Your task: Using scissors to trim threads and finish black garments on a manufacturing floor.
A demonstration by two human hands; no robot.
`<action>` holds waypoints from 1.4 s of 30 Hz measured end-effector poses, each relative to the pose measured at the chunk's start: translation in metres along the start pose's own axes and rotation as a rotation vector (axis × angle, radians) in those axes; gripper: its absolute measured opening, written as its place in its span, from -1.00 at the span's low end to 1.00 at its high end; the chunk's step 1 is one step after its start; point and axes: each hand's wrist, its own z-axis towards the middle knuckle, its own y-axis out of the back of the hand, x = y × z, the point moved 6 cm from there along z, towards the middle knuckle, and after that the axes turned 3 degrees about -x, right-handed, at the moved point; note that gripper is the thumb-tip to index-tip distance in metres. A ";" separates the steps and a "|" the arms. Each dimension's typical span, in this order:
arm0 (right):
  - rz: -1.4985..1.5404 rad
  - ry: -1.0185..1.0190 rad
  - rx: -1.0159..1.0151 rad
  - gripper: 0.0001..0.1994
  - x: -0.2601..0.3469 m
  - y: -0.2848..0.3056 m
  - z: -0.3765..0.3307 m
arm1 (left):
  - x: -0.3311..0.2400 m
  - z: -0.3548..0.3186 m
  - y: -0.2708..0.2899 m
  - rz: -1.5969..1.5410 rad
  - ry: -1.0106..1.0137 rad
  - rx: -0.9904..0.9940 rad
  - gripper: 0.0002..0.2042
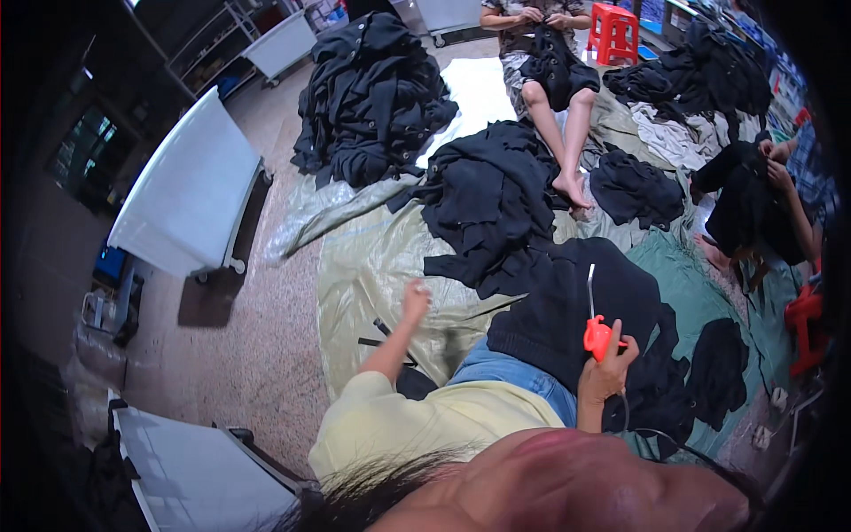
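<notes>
A red-orange air blow gun (599, 337) with a thin bent metal nozzle is in my right hand (605, 371). My fingers wrap round its body, and a thin hose trails below the wrist. Beneath it, a black knit garment (567, 297) with a ribbed edge lies spread over my lap and jeans. My left hand (417, 300) is raised to the left of this garment, above the pale plastic sheet (355, 266). Its fingers look curled, slightly blurred, and nothing shows in them.
Heaps of black garments (487, 191) lie ahead, with a taller pile (368, 97) behind. One person (554, 53) sits opposite, another (789, 177) at right, both handling dark cloth. White wheeled carts (182, 191) stand left. Red stools (613, 35) and a green sheet (709, 293) are also around.
</notes>
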 end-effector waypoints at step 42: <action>-0.154 -0.490 -0.064 -0.38 -0.119 0.073 -0.031 | -0.493 -0.068 -0.029 -0.668 -0.968 -0.061 -0.63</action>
